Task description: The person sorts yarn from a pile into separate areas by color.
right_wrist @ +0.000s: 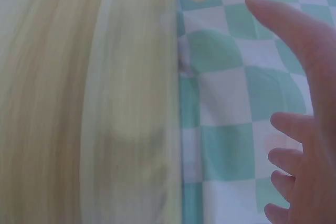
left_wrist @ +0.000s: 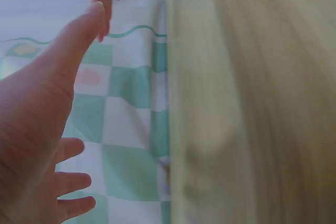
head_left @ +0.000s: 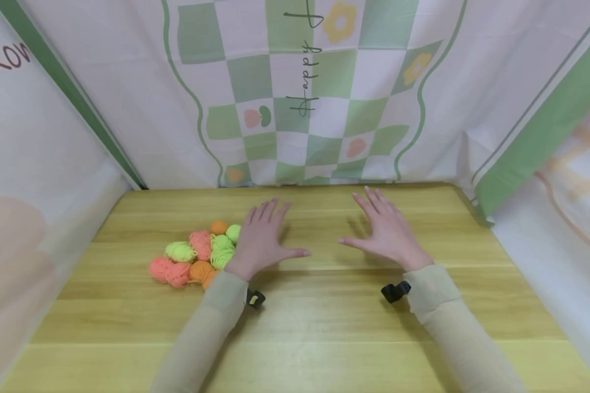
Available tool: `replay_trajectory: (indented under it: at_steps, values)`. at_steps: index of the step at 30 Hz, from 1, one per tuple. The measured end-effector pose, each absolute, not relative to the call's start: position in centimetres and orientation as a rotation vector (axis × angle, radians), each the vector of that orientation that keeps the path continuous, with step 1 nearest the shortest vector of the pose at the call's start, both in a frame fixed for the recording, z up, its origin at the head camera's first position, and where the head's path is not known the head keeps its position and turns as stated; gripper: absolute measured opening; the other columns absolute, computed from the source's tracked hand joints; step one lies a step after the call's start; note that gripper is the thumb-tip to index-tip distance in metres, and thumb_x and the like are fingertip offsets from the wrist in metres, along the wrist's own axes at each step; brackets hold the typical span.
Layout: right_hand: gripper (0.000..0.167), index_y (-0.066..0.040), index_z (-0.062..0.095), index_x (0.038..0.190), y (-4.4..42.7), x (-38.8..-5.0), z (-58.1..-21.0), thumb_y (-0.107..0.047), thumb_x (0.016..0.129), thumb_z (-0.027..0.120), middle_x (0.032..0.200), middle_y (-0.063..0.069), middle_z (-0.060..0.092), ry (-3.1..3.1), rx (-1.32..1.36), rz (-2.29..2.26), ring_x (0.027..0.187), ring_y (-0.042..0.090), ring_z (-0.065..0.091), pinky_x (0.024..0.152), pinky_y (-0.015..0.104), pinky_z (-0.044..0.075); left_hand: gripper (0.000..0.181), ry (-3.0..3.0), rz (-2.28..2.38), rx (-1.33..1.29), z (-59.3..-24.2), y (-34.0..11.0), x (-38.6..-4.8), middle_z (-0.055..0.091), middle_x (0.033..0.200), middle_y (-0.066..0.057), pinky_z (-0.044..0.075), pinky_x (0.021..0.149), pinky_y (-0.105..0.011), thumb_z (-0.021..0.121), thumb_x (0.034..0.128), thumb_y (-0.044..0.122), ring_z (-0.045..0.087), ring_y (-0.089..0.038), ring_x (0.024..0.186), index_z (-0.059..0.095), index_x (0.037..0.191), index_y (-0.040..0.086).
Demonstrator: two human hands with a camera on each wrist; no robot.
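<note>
My left hand [head_left: 261, 240] is held above the table with fingers straight and thumb out to the right, gripping nothing. Beside it and partly behind it lies a group of small yarn balls: pink [head_left: 169, 272], yellow [head_left: 180, 251], coral [head_left: 201, 244], green [head_left: 222, 251] and orange [head_left: 202, 271]. An orange ball [head_left: 219, 227] and a light green ball [head_left: 234, 233] sit at the group's far side. To the right, my right hand [head_left: 387, 232] is spread over bare wood, its thumb pointing left. Both wrist views show straight, spread fingers and no held thing.
The wooden table [head_left: 314, 316] ends at a hanging checked cloth [head_left: 295, 136] along the back. White cloth walls [head_left: 54, 164] stand at both sides. Each wrist carries a small black camera, one of them on the right wrist [head_left: 395, 292].
</note>
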State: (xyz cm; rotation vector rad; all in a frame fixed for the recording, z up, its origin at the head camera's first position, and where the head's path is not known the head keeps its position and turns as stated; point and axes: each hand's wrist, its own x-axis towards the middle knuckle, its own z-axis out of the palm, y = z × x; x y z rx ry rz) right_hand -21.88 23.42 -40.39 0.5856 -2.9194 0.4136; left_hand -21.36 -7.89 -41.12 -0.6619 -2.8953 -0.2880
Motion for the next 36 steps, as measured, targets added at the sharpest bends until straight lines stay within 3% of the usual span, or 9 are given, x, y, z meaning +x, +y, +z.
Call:
replay_trajectory:
  at_steps: [5,10,13,23,29,36]
  values:
    - [0.109,-0.012,0.022,0.163,22.6,-21.7,-39.8,-0.071,0.083,0.068,0.169,0.011,0.010,-2.876,0.594,0.528,0.153,0.034,0.008,0.118,0.060,0.013,0.119,-2.818,-0.406,-0.657,-40.2,-9.3,-21.3,0.032,0.161,-0.018,0.020,0.119,-0.050,0.062,0.0698,0.090,0.029,-0.035,0.146,0.036,0.157,0.013]
    - [0.100,-0.011,0.032,0.160,21.5,-21.8,-39.3,-0.060,0.085,0.076,0.166,0.009,0.022,-2.842,0.552,0.861,0.150,0.036,0.022,0.115,0.064,0.021,0.111,-2.798,-0.602,-0.600,-39.2,-11.2,-20.8,0.039,0.157,-0.016,0.027,0.116,-0.052,0.074,0.0719,0.078,0.035,-0.038,0.143,0.041,0.155,0.011]
    - [0.094,-0.010,0.037,0.157,20.9,-21.8,-39.2,-0.054,0.085,0.079,0.163,0.010,0.030,-2.800,0.539,1.037,0.148,0.035,0.027,0.116,0.060,0.022,0.109,-2.795,-0.712,-0.544,-38.6,-12.3,-20.6,0.040,0.157,-0.014,0.029,0.115,-0.052,0.079,0.0730,0.071,0.036,-0.038,0.142,0.041,0.155,0.010]
    - [0.086,-0.013,0.045,0.154,18.3,-21.6,-38.5,-0.051,0.085,0.081,0.159,0.003,0.040,-2.723,0.584,1.261,0.146,0.028,0.033,0.116,0.054,0.026,0.106,-2.764,-0.807,-0.478,-37.9,-16.3,-19.5,0.044,0.154,-0.010,0.033,0.114,-0.052,0.072,0.0761,0.076,0.038,-0.034,0.141,0.044,0.153,0.009]
    - [0.084,-0.018,0.046,0.153,16.1,-21.5,-38.3,-0.050,0.084,0.082,0.157,0.000,0.042,-2.735,0.627,1.296,0.144,0.027,0.036,0.116,0.053,0.028,0.096,-2.774,-0.840,-0.451,-38.7,-18.0,-18.5,0.046,0.154,-0.010,0.034,0.112,-0.056,0.082,0.0790,0.060,0.037,-0.035,0.142,0.046,0.152,0.009]
    - [0.082,-0.019,0.048,0.153,13.5,-21.5,-38.6,-0.046,0.084,0.084,0.158,0.000,0.042,-2.737,0.728,1.336,0.145,0.025,0.035,0.117,0.051,0.027,0.098,-2.810,-0.812,-0.432,-40.0,-19.5,-17.6,0.049,0.150,-0.015,0.036,0.110,-0.057,0.086,0.0758,0.057,0.041,-0.039,0.138,0.048,0.150,0.007]
